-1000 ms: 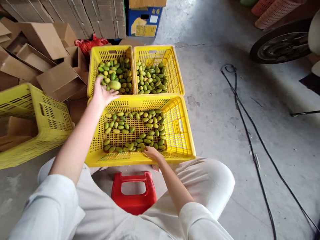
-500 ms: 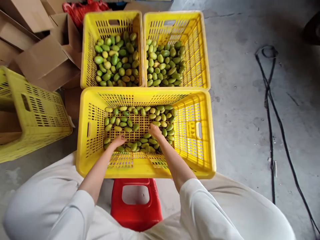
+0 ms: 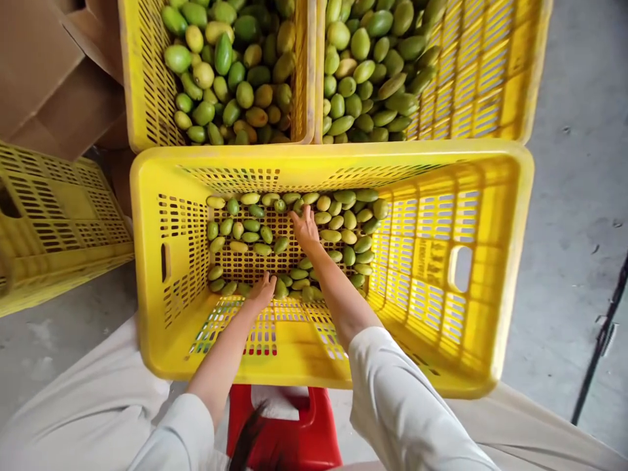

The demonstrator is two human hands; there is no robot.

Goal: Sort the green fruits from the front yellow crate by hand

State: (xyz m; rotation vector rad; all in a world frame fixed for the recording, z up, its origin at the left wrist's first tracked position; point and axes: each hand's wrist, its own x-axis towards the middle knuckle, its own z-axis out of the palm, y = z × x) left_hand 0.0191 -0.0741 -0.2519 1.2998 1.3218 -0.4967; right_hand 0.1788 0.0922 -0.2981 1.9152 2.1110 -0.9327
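A yellow plastic crate (image 3: 314, 152) stands in front of me, its slotted floor (image 3: 245, 265) partly covered by a layer of small oval green-yellow fruits (image 3: 348, 237) that look like small mangoes. Inside it, my right hand (image 3: 305, 229) reaches toward the far row, fingers spread beside a green fruit (image 3: 298, 207). Nearer to me, my left hand (image 3: 263, 290) has its fingers stretched out at the near row, next to a green fruit (image 3: 280, 289). Whether either hand touches its fruit I cannot tell.
Two more yellow crates, the left one (image 3: 310, 78) and the right one (image 3: 527, 72), stand beyond, both with heaped fruit. Another yellow crate (image 3: 69, 222) and cardboard boxes (image 3: 44, 72) are at left. A red stool (image 3: 318, 425) is below; a black cable (image 3: 596, 360) lies at right.
The view has come closer to the crates. My right hand has shifted toward the far row and its fingers have spread; my left hand has moved right along the near row.
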